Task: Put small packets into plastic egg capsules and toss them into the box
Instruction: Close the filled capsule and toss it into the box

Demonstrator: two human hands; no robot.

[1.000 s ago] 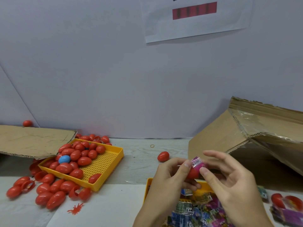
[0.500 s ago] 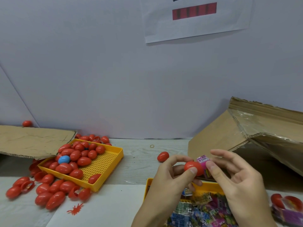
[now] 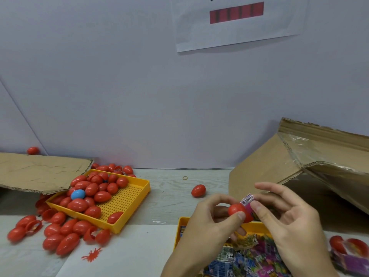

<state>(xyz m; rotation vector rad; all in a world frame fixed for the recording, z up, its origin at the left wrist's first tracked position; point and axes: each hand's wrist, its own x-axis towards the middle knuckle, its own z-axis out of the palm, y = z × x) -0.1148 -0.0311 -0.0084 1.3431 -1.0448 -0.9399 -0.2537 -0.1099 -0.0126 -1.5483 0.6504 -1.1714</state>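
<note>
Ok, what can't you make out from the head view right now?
- Red egg capsule: left hand covers its seam; closed or not, cannot tell.
- Pink packet: lower part hidden behind capsule and right hand.
- Cardboard box: inside shadowed, cut by right edge.
- Packet tray: mostly hidden by hands, cut by bottom edge.
- Wall paper: text cut off at top.

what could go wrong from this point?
1. The pink foil packet sticks out of the red plastic egg capsule held by the left hand and right hand; closing now may pinch it in the seam.
2. A toss could miss the tilted brown cardboard box.
</note>
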